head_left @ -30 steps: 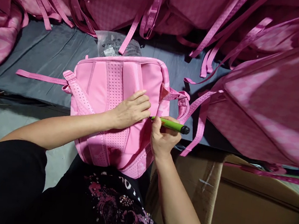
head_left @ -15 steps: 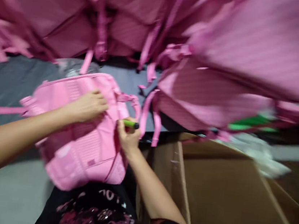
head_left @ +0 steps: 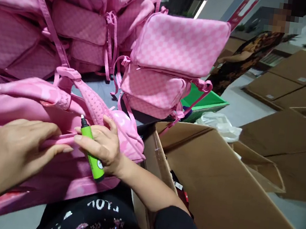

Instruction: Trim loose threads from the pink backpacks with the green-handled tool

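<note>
Green marker, white nib now visible

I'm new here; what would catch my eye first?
The bright green marker in the right hand stands out against the pink backpack that the left hand pinches. Beyond are piled checkered pink bags; at the right gapes a large cardboard box.

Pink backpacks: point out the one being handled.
The foreground backpack, pinched by the left hand; the checkered backpacks behind it are touched by neither hand.
</note>
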{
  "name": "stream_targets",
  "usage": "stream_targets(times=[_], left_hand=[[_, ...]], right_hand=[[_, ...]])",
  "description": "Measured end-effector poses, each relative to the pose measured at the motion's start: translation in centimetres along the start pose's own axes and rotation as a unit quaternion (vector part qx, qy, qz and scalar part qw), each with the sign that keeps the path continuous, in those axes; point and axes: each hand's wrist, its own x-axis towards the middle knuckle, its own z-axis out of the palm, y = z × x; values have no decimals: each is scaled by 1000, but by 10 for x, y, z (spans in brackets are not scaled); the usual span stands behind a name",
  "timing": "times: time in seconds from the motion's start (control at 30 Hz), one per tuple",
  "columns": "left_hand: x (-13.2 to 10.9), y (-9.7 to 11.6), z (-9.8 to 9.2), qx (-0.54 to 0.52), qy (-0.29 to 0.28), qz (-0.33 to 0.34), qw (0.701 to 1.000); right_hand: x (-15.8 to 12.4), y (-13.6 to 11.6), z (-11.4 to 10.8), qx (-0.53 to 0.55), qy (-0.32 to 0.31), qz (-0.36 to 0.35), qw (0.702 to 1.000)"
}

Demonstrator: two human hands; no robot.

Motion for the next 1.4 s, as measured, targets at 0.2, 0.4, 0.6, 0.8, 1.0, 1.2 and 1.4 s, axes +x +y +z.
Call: stream_targets(times=[0.2,0.4,0.6,0.8,1.0,1.2,1.4], left_hand=[[16,4,59,-7,-130,3,991],[54,-24,62,162,-21,-21,986],[82,-42,88,221,-274,-96,931],[60,-39,96,251,-223,14,942],[55,-29,110,296,-210,-9,932],[61,-29,114,278,-202,-33,939],[66,-31,116,261,-211,-104,936]], right_hand=[[-42,38,33,66,19,23,997],[-50,50,50,60,73,46,994],[-59,33,54,100,59,94,989],[-67,42,50,145,2,79,986],[-77,46,58,188,40,237,952],[-63,58,47,112,-47,222,967],[-41,72,26,102,-101,185,972]])
